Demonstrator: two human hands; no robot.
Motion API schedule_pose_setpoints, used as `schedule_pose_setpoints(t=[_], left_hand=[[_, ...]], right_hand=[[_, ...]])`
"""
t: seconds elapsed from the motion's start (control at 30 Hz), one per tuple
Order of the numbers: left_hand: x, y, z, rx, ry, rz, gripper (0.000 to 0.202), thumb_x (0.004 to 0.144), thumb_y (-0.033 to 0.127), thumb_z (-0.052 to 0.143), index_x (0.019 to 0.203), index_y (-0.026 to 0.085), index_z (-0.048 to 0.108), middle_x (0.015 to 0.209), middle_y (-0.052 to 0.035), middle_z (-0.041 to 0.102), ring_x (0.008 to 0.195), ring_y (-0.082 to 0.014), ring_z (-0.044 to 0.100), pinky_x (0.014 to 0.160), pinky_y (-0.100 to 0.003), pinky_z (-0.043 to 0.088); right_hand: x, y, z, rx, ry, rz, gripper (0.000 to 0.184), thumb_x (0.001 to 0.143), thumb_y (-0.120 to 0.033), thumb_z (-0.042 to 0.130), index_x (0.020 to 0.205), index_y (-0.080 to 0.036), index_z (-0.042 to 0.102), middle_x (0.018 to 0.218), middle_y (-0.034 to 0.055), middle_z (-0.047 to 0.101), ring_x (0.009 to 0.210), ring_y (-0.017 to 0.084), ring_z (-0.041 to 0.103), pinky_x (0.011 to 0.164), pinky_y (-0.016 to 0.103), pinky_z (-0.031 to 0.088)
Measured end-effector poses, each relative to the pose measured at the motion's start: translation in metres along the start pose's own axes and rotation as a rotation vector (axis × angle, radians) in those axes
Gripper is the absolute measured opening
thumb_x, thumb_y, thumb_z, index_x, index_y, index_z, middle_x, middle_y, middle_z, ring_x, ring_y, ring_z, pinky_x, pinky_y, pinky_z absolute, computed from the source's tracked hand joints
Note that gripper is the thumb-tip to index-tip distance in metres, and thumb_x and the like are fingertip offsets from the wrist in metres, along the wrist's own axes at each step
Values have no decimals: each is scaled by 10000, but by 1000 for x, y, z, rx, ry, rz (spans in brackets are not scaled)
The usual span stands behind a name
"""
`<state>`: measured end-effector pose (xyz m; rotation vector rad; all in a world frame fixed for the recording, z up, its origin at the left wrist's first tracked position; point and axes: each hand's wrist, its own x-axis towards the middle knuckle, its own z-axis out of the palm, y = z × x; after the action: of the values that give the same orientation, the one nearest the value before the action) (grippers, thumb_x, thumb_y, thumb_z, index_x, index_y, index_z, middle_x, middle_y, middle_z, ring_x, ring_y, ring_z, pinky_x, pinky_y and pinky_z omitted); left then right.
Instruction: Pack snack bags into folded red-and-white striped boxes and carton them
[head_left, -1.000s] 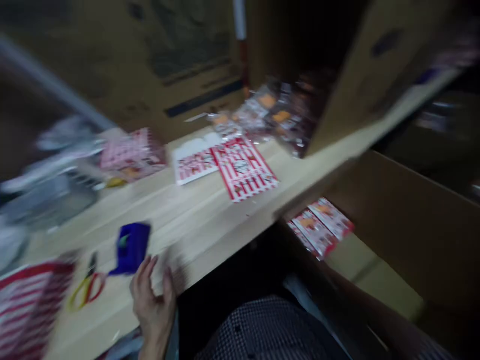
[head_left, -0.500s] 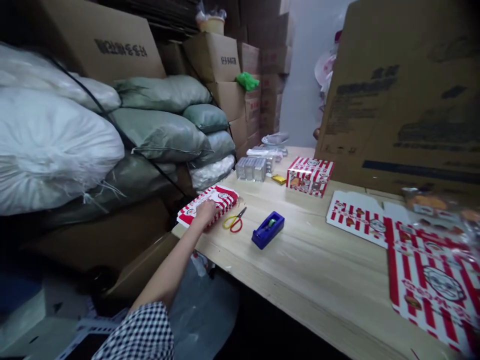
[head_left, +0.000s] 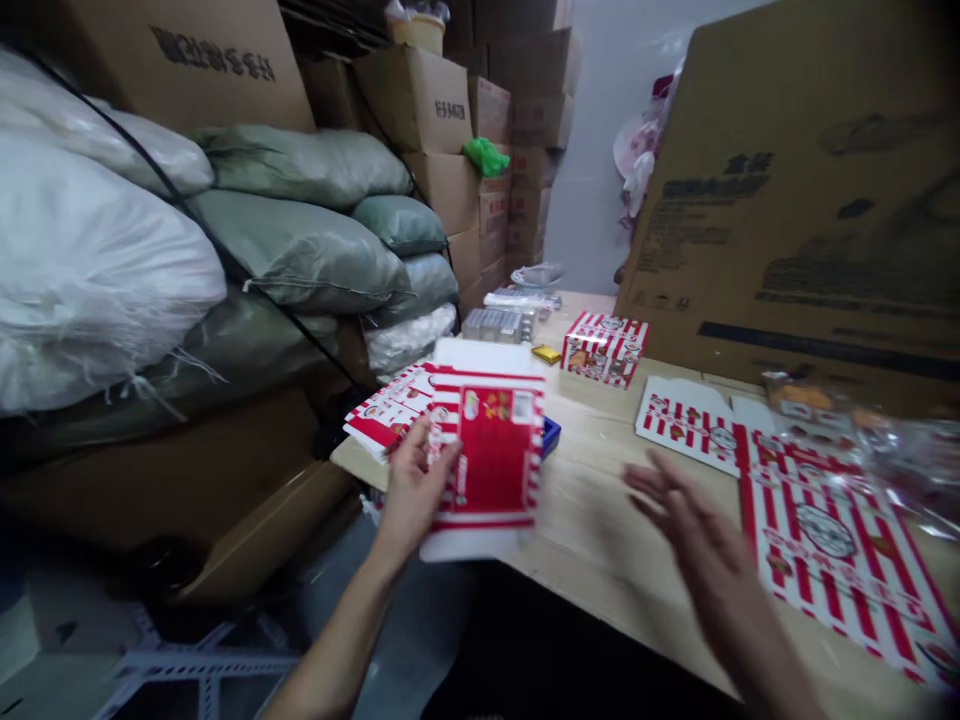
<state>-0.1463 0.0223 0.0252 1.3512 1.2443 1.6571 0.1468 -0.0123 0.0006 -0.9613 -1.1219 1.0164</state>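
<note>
My left hand (head_left: 415, 478) grips a flat folded carton (head_left: 491, 455) by its left edge, thumb on the front. The carton is red and white striped with a red panel and white end flaps, and it hangs above the table's near edge. Behind it, a stack of similar flat cartons (head_left: 382, 408) lies at the table's left corner. My right hand (head_left: 694, 530), blurred, hovers over the table with its fingers stretched out and nothing in it. A blue tape dispenser (head_left: 551, 437) is mostly hidden behind the held carton.
An assembled striped box (head_left: 604, 348) stands on the table (head_left: 592, 500) near a yellow packet (head_left: 546, 354) and clear plastic packs (head_left: 491, 325). Unfolded striped cartons (head_left: 840, 560) lie at right. A big cardboard box (head_left: 750, 200) stands behind; filled sacks (head_left: 300, 240) are piled at left.
My left hand has lifted a flat carton from the stack and brought it toward me. My right hand has come into view. The scissors are now hidden, and the view has shifted slightly.
</note>
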Motion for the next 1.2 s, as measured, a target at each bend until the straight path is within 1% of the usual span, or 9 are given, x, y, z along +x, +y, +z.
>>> schedule_pose_setpoints(t=[0.13,0.23,0.33,0.5,0.7,0.8,0.97,1.1,1.2], left_hand=[[-56,-31,43,-298,-248,-360,637,858,379,732,1409,202,467,1233,-127,721,1053,-257,727,986,-432,549],[-90,-49,69,-264,-341,-341,705,850,364,747,1467,211,444,1460,-134,576,1318,-271,579,1141,-428,436],[-108,-53,87,-213,-453,-309,895,763,339,832,1528,225,382,1554,-130,470,1429,-291,457,1204,-449,360],[-110,-45,103,-153,-496,-350,819,788,337,808,1503,218,426,1457,-130,575,1299,-292,586,1128,-480,456],[-108,-32,116,-102,-670,-269,538,898,364,688,1403,227,566,1377,-103,645,1230,-280,629,1099,-433,476],[-110,-41,116,-174,-641,-402,410,905,391,676,1273,214,645,1272,-100,708,1070,-272,703,951,-387,565],[-110,-58,107,-275,-660,-551,436,862,347,738,1264,207,642,1217,-101,732,1124,-291,690,926,-379,572],[-101,-63,101,-336,-660,-571,506,849,315,753,1322,207,609,1261,-100,711,1086,-267,705,944,-385,566],[-93,-68,101,-362,-603,-543,540,840,305,763,1345,205,603,1292,-97,697,1135,-245,684,1004,-366,530]], right_hand=[[-21,37,40,129,-24,322,580,931,-628,560,1434,-339,553,1377,49,660,1287,281,610,1045,454,534],[-45,53,43,142,147,422,577,900,-688,549,1290,-284,682,1295,59,713,1222,298,656,986,442,573],[-61,66,25,127,247,347,591,884,-685,575,1264,-245,686,1279,71,720,1209,299,660,1007,438,559],[-76,82,-4,117,338,363,548,834,-581,706,1254,-231,664,1230,71,739,1184,306,672,1004,440,557],[-81,77,-3,61,393,308,630,849,-558,695,1379,-247,558,1262,73,721,1215,292,654,1031,435,537],[-77,64,-3,63,338,334,681,791,-502,781,1374,-244,542,1244,91,727,1110,296,703,997,447,554],[-72,46,-19,228,238,333,643,813,-471,774,1384,-289,543,1306,71,703,1175,278,682,1011,429,551],[-68,53,-34,228,101,337,723,759,-375,844,1404,-290,527,1181,63,761,1005,251,749,912,399,597],[-68,68,-37,258,97,389,833,744,-351,859,1467,-290,448,1066,43,793,881,232,772,835,375,618]])
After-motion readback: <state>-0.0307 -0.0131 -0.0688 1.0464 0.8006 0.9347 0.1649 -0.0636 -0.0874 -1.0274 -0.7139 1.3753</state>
